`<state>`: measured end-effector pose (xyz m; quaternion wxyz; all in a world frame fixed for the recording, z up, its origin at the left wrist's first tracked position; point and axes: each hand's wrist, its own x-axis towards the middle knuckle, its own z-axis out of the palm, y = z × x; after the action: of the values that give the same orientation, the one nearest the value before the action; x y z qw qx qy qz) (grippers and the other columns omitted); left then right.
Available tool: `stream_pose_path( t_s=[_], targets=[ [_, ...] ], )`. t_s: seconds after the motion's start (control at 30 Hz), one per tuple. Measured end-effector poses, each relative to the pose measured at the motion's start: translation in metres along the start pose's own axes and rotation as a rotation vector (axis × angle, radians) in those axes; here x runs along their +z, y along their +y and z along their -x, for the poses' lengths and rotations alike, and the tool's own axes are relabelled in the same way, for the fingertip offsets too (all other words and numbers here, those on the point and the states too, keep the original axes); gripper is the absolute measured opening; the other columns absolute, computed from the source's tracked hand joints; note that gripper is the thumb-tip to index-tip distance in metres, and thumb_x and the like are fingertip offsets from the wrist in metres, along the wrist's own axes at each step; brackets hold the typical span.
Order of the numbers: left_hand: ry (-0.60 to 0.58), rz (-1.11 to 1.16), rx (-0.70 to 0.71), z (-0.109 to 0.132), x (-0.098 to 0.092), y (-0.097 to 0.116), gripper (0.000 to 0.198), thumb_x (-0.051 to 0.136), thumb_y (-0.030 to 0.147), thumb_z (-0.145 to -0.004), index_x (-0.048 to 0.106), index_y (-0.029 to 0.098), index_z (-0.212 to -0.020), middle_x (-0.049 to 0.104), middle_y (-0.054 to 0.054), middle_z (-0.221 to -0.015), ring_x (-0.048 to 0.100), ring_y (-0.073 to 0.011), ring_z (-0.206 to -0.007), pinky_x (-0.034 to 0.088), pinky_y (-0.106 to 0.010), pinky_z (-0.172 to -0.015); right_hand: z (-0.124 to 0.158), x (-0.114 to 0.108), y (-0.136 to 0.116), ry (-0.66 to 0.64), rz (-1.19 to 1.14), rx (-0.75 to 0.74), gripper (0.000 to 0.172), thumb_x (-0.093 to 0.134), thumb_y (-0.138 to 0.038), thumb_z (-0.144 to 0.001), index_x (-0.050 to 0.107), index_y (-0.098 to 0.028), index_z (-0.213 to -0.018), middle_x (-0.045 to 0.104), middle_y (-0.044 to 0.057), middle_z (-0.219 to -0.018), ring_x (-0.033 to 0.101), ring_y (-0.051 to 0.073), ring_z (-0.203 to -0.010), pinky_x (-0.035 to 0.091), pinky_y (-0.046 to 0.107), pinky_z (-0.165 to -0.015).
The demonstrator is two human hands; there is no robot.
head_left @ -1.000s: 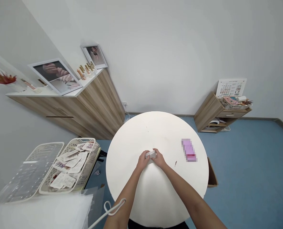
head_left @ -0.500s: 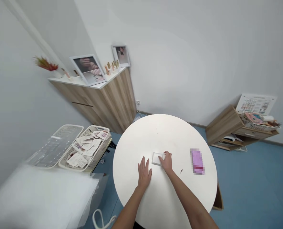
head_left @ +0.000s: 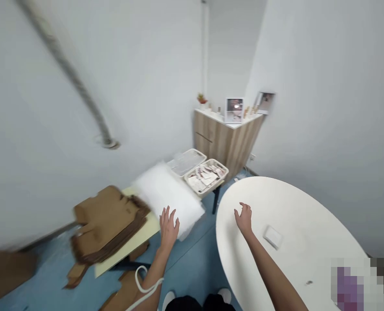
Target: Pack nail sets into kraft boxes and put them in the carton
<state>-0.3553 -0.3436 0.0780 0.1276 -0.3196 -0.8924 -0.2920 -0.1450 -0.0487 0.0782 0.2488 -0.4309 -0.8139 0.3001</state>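
Note:
My left hand (head_left: pixel 169 226) reaches out with its fingers spread and nothing in them. It is over the near edge of a stack of thin white sheets (head_left: pixel 166 190); whether it touches them I cannot tell. My right hand (head_left: pixel 244 219) is empty, thumb and fingers apart and slightly bent, over the left part of a round white table (head_left: pixel 295 207). To the right of that hand lies a small white box-like block (head_left: pixel 272 236), untouched. A small dark scrap (head_left: pixel 309 282) is also on the tabletop.
Flat brown cardboard pieces (head_left: pixel 111 220) are stacked left of the white sheets on a side table (head_left: pixel 127 248). Behind stands a white basket (head_left: pixel 223 175) of small cards. A white cord (head_left: pixel 146 293) loops by my left forearm. A wooden cabinet (head_left: pixel 234 144) fills the corner.
My view has swung left. My right hand has let go of the white block, which stays on the table. My left hand has left the tabletop and moved over to the white sheets.

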Motion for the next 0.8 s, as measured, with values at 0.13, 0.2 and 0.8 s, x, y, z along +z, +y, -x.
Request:
stream_pose_path(
  t_s=[0.13,0.2,0.8],
  targets=[
    [0.112,-0.081,-0.119,0.014,-0.082,-0.090,0.041,0.037,0.030,-0.094,0.051,0.017,-0.131,0.043,-0.016,-0.148,0.030,-0.0304,-0.142,0.025,-0.054,-0.116,0.027,0.075,-0.097,-0.144,-0.014,-0.214,0.041,0.045,-0.032,-0.085,0.048,-0.016,-0.123,0.049,0.016,-0.122,0.045,0.031,-0.117,0.038,0.045,-0.100],
    [0.129,-0.153,-0.208,0.026,-0.112,-0.131,0.043,0.038,0.031,-0.094,0.051,0.015,-0.132,0.045,-0.018,-0.146,0.033,-0.0323,-0.141,0.023,-0.056,-0.115,0.049,0.112,-0.145,-0.224,-0.009,-0.328,0.040,0.046,-0.029,-0.085,0.049,-0.016,-0.122,0.050,0.015,-0.120,0.045,0.031,-0.118,0.038,0.045,-0.101],
    [-0.456,-0.278,-0.280,0.035,-0.187,-0.215,0.016,0.055,0.020,-0.089,0.070,0.015,-0.091,0.072,-0.016,-0.091,0.070,-0.0280,-0.087,0.053,-0.039,-0.080,0.192,0.249,-0.344,-0.655,0.219,-0.766,0.031,0.051,-0.016,-0.085,0.059,-0.016,-0.115,0.058,0.013,-0.118,0.047,0.029,-0.112,0.039,0.041,-0.097]
  ],
)
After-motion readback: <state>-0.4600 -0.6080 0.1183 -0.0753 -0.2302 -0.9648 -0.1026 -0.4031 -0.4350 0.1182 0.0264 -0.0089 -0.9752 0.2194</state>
